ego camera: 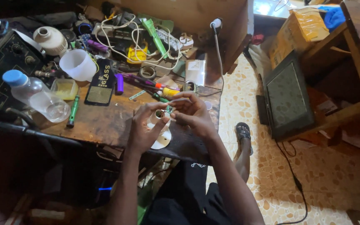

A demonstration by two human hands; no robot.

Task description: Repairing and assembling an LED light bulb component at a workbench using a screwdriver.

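- Left hand [143, 130] wraps a white bulb housing [160, 132] at frame centre, open end up for access.
- Right hand [191, 111] pinches a small green circuit board [168, 109] at its mouth.
- Screwdrivers [161, 86] lie just above; plastic water bottle [36, 95] sits left on the wooden workbench [109, 121].

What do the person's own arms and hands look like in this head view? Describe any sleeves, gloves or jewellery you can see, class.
Both forearms are bare up to the bottom edge of the picture, with no sleeves showing. The left hand and right hand wear no gloves. No watch, bracelet or ring can be made out on wrists or fingers, though the fingers are small in the picture.
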